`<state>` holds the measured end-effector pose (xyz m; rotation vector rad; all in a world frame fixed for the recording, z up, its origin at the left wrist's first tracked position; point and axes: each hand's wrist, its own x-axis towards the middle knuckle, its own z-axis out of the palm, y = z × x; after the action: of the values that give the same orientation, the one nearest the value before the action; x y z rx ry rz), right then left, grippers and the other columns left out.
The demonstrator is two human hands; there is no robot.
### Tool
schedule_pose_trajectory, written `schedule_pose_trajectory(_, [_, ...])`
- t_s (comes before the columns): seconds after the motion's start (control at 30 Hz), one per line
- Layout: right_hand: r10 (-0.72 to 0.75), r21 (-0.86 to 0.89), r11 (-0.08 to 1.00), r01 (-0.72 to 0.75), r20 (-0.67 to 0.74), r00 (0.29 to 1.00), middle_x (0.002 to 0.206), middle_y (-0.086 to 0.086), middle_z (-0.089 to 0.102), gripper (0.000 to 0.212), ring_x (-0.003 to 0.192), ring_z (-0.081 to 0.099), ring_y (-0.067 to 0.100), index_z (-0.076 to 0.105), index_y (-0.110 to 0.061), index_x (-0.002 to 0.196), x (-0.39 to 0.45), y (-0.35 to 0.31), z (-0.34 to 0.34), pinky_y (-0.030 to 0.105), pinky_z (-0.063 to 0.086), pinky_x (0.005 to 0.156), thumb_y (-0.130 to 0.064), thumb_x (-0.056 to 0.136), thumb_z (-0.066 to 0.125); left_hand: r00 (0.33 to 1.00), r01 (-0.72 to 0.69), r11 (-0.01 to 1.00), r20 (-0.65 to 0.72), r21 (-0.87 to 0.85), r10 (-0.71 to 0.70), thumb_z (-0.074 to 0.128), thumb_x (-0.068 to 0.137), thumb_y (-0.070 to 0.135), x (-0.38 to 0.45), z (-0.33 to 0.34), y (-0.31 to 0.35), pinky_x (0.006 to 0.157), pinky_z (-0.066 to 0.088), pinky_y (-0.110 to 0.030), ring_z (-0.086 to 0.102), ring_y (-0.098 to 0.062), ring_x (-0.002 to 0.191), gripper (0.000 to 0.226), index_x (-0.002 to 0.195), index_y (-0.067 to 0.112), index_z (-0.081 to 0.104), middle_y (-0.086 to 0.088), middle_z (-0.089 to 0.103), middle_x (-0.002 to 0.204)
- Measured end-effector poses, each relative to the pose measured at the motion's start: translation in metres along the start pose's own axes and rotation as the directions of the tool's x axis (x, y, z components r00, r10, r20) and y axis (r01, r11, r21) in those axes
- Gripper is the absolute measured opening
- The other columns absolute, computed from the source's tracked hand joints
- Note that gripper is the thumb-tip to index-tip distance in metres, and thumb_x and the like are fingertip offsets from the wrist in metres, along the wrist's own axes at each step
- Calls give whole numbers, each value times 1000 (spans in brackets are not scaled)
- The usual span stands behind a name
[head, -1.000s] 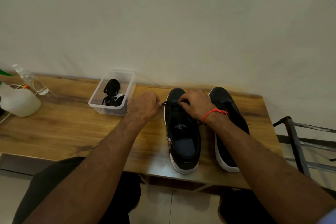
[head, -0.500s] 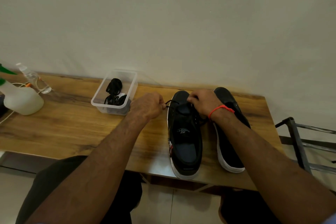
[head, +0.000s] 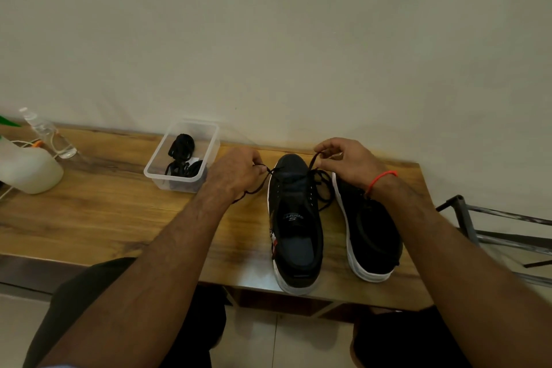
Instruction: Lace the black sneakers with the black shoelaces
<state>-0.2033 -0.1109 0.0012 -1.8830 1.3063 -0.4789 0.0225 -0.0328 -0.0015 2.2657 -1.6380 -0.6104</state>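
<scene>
At 10 o'clock on the table [head: 98, 206] I see a clear box [head: 182, 155] with spare laces [head: 182, 158]. My left hand [head: 236, 173] pinches one shoelace [head: 321, 185] end, my right hand [head: 346, 164] the other, above the left sneaker [head: 295, 227]. At 3 o'clock stands the right sneaker [head: 373, 236].
</scene>
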Motion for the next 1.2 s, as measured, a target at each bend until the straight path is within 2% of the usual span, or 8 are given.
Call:
schedule_pose_trajectory(0.13, [99,-365,928,-81,32,995,140,11,57,50,124,56,28,51,-10,143,0,11,10,31,44,104,-2,94,53,1000,4,1000,26,1,-4,62,99,41,-1,3,0,89,56,-42,64,-21,98,23,106,22,72,1,63,98])
schedule_pose_trajectory(0.43, [39,-618,784,55,137,990,108,14,67,21,101,63,35,68,-11,113,-3,11,32,43,54,90,-19,97,57,994,-10,1000,109,26,7,63,98,46,6,16,0,82,58,-39,65,-15,83,22,91,26,65,4,66,89])
schedule_pose_trajectory(0.57, [24,-451,891,46,149,989,86,0,65,22,85,60,17,72,-9,93,0,6,7,27,44,72,-29,96,65,999,-8,1000,51,-26,10,59,100,48,8,11,-5,80,54,-36,64,-16,92,29,97,23,72,3,68,97])
schedule_pose_trajectory(0.67, [71,25,997,-70,-2,998,85,-2,73,25,93,67,16,74,-17,75,1,5,-11,37,53,92,-25,96,63,1000,-17,999,10,-46,17,57,101,46,7,9,-2,67,46,-29,63,-12,78,32,93,21,76,3,70,89])
schedule_pose_trajectory(0.83, [260,808,584,-78,-95,961,55,3,53,27,83,73,34,45,-12,67,-3,-6,-15,53,58,88,-10,93,46,994,17,993,-106,-115,-29,56,97,39,2,12,7,63,52,-32,66,-17,69,28,78,20,64,-2,68,74])
schedule_pose_trajectory(0.93, [293,831,550,-82,-100,951,56,3,53,23,80,74,32,46,-12,72,-3,-8,-12,54,59,86,-13,94,47,996,11,949,-78,-315,-38,51,100,32,0,14,9,70,62,-40,73,-23,70,27,81,15,61,-8,73,84])
schedule_pose_trajectory(1.07, [234,498,860,-113,-190,953,69,4,67,26,75,66,19,59,-14,75,-4,-5,-4,48,58,85,-24,98,55,986,2,803,-131,-595,-100,44,104,24,-5,14,20,53,49,-17,73,-21,75,26,93,8,62,0,77,92])
schedule_pose_trajectory(1.2, [166,506,861,-50,-187,968,59,2,52,32,53,53,11,59,-13,73,-6,-8,1,27,55,57,-28,101,58,981,-58,671,-168,-739,-101,44,105,20,-7,8,28,48,45,-14,73,-25,71,24,92,9,60,1,78,97])
